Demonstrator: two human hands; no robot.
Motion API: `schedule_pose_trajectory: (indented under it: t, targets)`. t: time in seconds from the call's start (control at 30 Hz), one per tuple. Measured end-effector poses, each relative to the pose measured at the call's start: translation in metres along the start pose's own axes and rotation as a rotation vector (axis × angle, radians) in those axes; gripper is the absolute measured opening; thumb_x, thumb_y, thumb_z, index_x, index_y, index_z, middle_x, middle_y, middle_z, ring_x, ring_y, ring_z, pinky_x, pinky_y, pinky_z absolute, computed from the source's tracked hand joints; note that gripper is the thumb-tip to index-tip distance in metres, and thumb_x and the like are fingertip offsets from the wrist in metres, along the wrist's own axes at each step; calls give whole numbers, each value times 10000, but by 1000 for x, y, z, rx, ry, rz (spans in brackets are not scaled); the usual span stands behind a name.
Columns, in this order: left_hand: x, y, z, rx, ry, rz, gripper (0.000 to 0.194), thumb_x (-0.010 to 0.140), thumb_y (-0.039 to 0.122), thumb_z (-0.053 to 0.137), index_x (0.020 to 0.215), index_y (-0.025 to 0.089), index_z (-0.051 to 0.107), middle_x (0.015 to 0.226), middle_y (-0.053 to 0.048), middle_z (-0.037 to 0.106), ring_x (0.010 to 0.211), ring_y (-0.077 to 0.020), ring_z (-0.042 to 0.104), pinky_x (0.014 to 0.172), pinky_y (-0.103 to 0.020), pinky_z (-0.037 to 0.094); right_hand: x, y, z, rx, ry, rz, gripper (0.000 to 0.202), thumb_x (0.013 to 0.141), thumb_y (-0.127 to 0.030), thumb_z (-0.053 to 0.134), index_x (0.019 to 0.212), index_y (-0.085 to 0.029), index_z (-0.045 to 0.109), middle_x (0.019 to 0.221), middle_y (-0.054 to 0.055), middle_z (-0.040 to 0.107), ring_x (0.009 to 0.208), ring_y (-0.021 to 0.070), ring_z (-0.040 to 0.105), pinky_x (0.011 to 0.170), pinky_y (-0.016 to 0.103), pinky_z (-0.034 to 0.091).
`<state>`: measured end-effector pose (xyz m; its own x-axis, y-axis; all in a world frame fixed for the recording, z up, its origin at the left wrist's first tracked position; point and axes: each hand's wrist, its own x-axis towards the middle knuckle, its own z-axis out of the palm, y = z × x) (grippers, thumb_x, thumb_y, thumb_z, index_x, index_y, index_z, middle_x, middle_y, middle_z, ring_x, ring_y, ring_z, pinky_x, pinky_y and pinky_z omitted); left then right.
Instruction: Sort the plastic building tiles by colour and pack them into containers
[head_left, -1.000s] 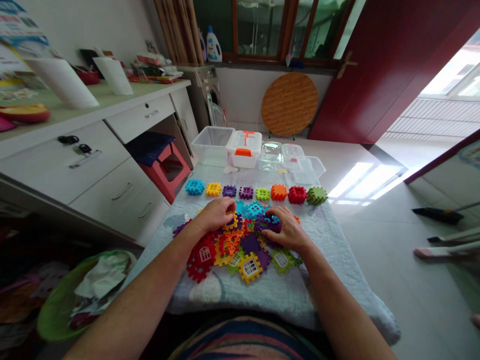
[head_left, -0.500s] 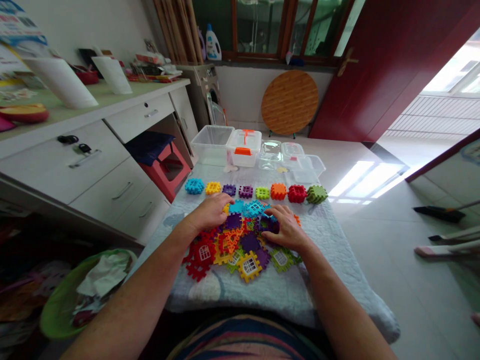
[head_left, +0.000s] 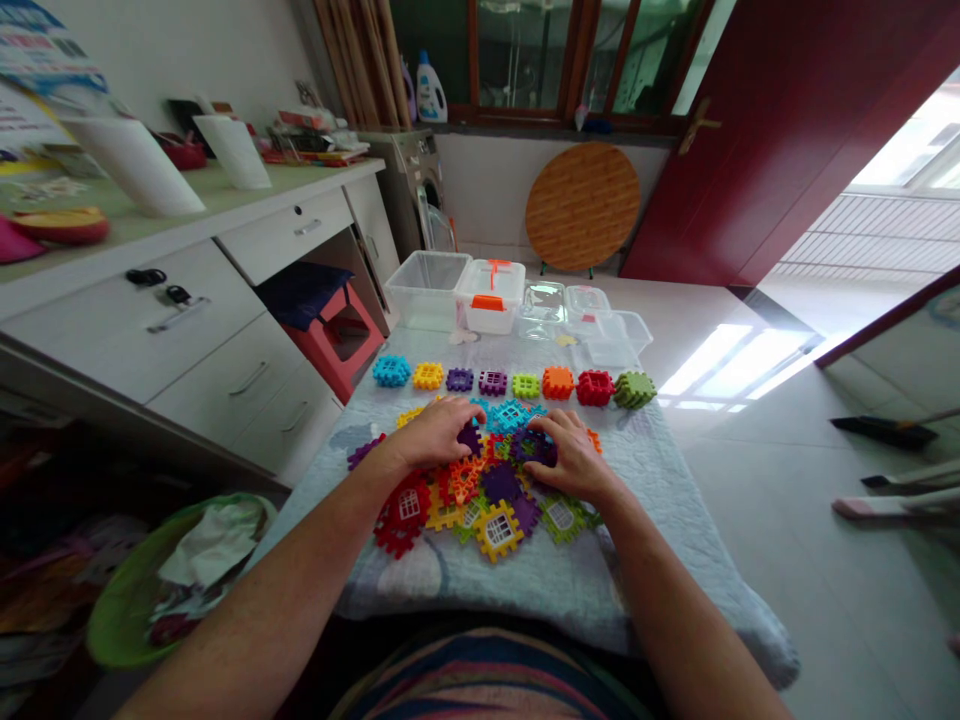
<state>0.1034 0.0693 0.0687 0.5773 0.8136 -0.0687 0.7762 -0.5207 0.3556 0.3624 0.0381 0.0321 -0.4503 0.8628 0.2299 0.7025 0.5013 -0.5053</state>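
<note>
Many flat toothed plastic pieces lie in a loose pile on the cloth-covered table, among them a yellow piece (head_left: 499, 532), a red piece (head_left: 409, 503) and a blue piece (head_left: 512, 416). My left hand (head_left: 442, 432) is at the pile's upper left, its thumb and fingers closed round a dark purple piece (head_left: 470, 437). At the pile's right, my right hand (head_left: 567, 453) has its fingers curled round another dark purple piece (head_left: 534, 447). Behind the pile runs a row of stacked pieces sorted by colour, from a blue stack (head_left: 391, 371) to a green stack (head_left: 634, 389).
Along the table's far edge stand an open clear bin (head_left: 429, 290), a lidded box with orange clips (head_left: 491, 297) and smaller clear containers (head_left: 616, 338). A white desk (head_left: 187, 290) and a red stool (head_left: 337, 335) are at the left.
My left hand has moved slightly right and toward me, from the yellow piece to a purple one. A yellow and a purple piece now show at the pile's left. My right hand is nearly unmoved.
</note>
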Motion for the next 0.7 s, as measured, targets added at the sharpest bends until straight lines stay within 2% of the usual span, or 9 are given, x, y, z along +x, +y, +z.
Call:
schedule_pose_trajectory:
  t: [0.13, 0.23, 0.3, 0.37, 0.43, 0.53, 0.63, 0.7]
  targets:
    - [-4, 5, -4, -64, 56, -8, 131, 721, 118, 575, 822, 188, 623, 828, -32, 642, 787, -184, 584, 717, -284, 437, 1, -6, 0, 52, 57, -32, 425, 711, -266, 724, 1110, -217, 583, 1052, 64, 558, 1025, 266, 475, 909, 426, 419]
    - [-5, 14, -5, -36, 222, -16, 129, 710, 79, 545, 773, 187, 578, 813, -35, 609, 799, -188, 563, 722, -291, 428, 3, -9, 2, 71, 50, -47, 414, 714, -264, 728, 1096, -213, 577, 1056, 65, 562, 1020, 263, 484, 908, 425, 422]
    - [-5, 20, -3, 25, 286, -27, 133, 712, 76, 540, 780, 188, 565, 836, -45, 604, 842, -206, 556, 765, -316, 432, 4, -10, 5, 70, 31, -56, 380, 727, -278, 727, 1073, -212, 585, 1034, 63, 571, 1006, 260, 490, 904, 427, 422]
    - [-5, 23, 1, 60, 238, -11, 97, 726, 124, 574, 798, 188, 573, 865, -54, 607, 874, -224, 554, 804, -343, 441, 4, -10, 7, 64, 15, -68, 354, 737, -291, 728, 1057, -212, 597, 1021, 63, 579, 1000, 258, 492, 903, 428, 422]
    - [-5, 23, 4, 28, 118, 29, 125, 725, 201, 633, 842, 185, 593, 916, -62, 617, 908, -233, 563, 837, -353, 454, 4, -9, 8, 54, 9, -71, 375, 734, -318, 744, 1067, -215, 603, 1033, 67, 587, 1009, 261, 490, 906, 434, 418]
    - [-7, 17, 2, -69, -28, 60, 329, 697, 257, 693, 1004, 173, 609, 1059, -80, 633, 1013, -243, 577, 912, -349, 458, 3, -6, 6, 35, -2, -60, 467, 719, -374, 768, 1125, -221, 594, 1076, 71, 596, 1039, 274, 481, 915, 445, 408]
    - [-6, 12, -4, -90, -83, 40, 495, 703, 221, 677, 1184, 168, 571, 1211, -100, 621, 1135, -254, 561, 1001, -357, 427, 1, -3, 3, 15, -24, -48, 521, 716, -392, 767, 1170, -222, 576, 1108, 75, 597, 1054, 280, 474, 921, 447, 399]
    - [-4, 9, -7, -66, -116, 10, 541, 702, 191, 660, 1232, 163, 556, 1245, -110, 621, 1160, -261, 563, 1017, -359, 422, 0, -2, 2, 6, -36, -40, 499, 720, -363, 759, 1162, -223, 575, 1104, 73, 596, 1042, 275, 474, 917, 439, 398]
